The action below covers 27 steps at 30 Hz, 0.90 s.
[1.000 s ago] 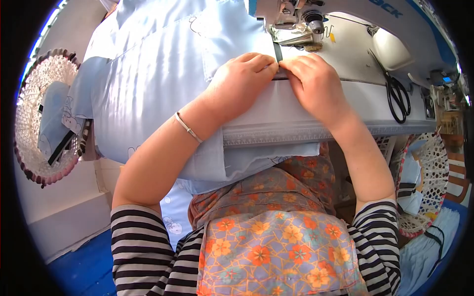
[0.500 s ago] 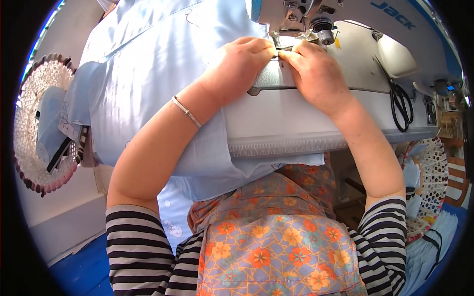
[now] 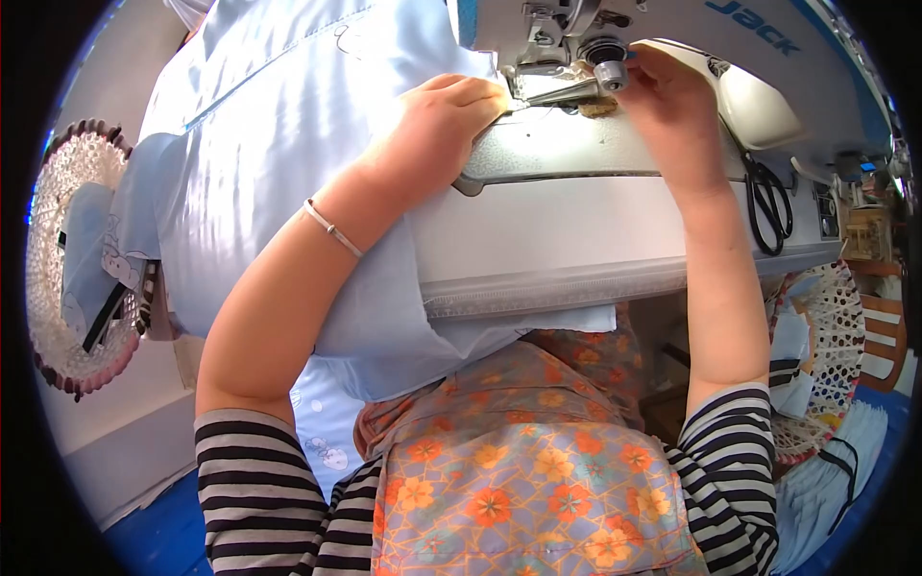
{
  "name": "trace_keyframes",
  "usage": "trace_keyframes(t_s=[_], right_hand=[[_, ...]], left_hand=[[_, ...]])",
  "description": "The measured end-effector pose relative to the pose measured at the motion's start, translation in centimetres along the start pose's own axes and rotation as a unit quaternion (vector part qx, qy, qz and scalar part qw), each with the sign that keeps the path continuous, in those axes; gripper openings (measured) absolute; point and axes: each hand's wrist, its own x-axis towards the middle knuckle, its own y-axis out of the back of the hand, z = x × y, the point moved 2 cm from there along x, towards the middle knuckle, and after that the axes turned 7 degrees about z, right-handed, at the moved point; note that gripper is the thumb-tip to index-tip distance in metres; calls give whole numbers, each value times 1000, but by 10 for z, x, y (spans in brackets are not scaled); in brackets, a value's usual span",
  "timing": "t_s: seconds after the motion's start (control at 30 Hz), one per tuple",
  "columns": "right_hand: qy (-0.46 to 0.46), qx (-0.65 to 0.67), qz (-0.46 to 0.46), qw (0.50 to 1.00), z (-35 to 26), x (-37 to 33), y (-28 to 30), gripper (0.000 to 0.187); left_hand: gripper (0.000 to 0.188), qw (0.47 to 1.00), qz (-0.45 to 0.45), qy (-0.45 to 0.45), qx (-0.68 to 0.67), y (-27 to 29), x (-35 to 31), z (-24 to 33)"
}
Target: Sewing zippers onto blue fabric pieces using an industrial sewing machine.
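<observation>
Light blue fabric spreads over the left of the sewing machine bed and hangs down toward my lap. My left hand is closed on its edge, fingertips pressed together just left of the presser foot area. The sewing machine stands above, its needle area lit. My right hand is raised beside the machine's round metal knob, right of the needle area. Its fingers are curled, with the tips partly behind the knob; what they hold, if anything, is hidden.
A clear ruler strip runs along the table's front edge. Black-handled scissors lie at the right of the bed. A lace-edged basket with fabric pieces stands left; another openwork basket is at the right, above stacked light blue cloth.
My right hand has left the spot beside my left fingers and moved up and right to the machine's knob. My left hand stays at the fabric edge. The whole view has shifted slightly.
</observation>
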Motion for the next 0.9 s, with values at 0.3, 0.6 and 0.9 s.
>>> trace_keyframes(t_s=[0.3,0.6,0.9], right_hand=[[-33,111,-154,981,-29,-88,12,20],[96,-89,-112,985,-4,-215,4,21],[-54,86,5,995,-52,-151,17,17]], left_hand=[[36,999,3,-20,-29,8,6,-16],[27,995,-34,90,-12,56,-16,90],[69,940,42,318,118,95,-150,135]])
